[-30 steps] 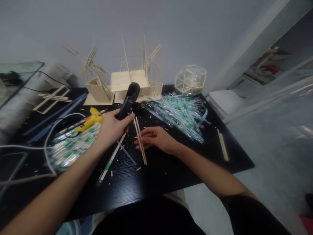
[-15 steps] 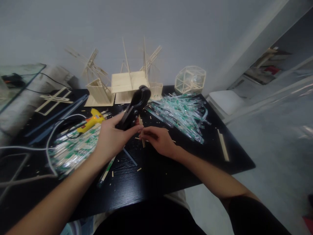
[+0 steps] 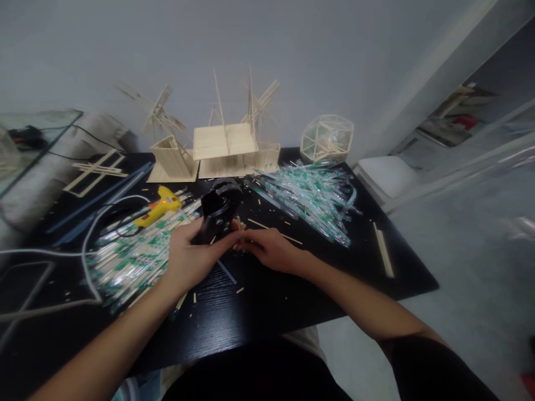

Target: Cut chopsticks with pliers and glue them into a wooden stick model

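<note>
My left hand (image 3: 192, 253) is closed around a black hand tool (image 3: 219, 209) with a curved, shears-like head; its exact kind is hard to make out. Short pale wooden sticks (image 3: 241, 227) stand pinched in the fingertips of my right hand (image 3: 273, 248), and the left thumb meets them there. The fingers partly hide the sticks' lower ends. A thin loose wooden stick (image 3: 288, 238) lies on the black table just beyond my right hand.
A yellow glue gun (image 3: 161, 206) rests on plastic-wrapped sticks (image 3: 137, 259) at left, its white cable nearby. Crumpled clear wrappers (image 3: 311, 195) lie at right. Wooden models (image 3: 225, 142) and a faceted frame (image 3: 328, 138) stand along the wall. Two sticks (image 3: 383, 250) lie near the right edge.
The black tool has tipped down toward the table and turned, its head lower and further left. Both hands have dropped slightly, and the sticks came down with them.
</note>
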### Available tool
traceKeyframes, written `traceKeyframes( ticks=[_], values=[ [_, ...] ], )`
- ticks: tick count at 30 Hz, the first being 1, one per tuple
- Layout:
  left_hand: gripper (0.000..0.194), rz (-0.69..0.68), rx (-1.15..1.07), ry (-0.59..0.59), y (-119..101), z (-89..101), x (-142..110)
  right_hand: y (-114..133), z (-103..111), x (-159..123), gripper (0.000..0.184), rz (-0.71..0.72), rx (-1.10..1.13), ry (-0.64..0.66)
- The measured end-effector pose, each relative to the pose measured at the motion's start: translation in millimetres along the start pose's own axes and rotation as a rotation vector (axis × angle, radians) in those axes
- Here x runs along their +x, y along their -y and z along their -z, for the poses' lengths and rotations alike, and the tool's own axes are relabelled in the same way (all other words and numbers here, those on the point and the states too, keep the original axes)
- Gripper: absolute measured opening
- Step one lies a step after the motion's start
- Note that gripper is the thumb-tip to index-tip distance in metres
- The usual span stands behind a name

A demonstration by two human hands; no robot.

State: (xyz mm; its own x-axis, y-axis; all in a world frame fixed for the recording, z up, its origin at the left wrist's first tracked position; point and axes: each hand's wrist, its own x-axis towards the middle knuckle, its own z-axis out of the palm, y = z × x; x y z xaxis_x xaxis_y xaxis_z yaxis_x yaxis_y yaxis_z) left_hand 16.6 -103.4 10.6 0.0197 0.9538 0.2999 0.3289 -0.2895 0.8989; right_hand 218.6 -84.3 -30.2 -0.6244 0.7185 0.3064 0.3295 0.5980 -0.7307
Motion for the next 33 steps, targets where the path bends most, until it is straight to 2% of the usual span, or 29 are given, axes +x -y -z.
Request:
traceKeyframes(
  ticks=[7,15,27,30,33],
  values=[
    [0.024,0.109,-0.148,-0.067,-3.6,-4.1,-2.8,-4.6,-4.0,0.0,0.014,-0.026,-0.047,0.019],
    [0.025,0.139,-0.148,-0.037,-1.6,-5.1,-0.9,-4.4,-4.3,-0.1,0.014,-0.02,-0.026,0.006],
    [0.023,0.103,-0.108,-0.022,-5.0,-6.7,0.3,8.8,4.8,4.8,0.021,-0.017,0.036,-0.054],
    [0.022,0.058,-0.021,0.023,-5.7,0.4,0.2,8.5,3.6,4.1,0.02,-0.016,0.051,-0.056],
    [0.022,-0.038,0.168,0.031,-8.1,17.7,-0.1,8.0,1.8,3.9,0.019,-0.015,0.127,-0.062]
  ],
)
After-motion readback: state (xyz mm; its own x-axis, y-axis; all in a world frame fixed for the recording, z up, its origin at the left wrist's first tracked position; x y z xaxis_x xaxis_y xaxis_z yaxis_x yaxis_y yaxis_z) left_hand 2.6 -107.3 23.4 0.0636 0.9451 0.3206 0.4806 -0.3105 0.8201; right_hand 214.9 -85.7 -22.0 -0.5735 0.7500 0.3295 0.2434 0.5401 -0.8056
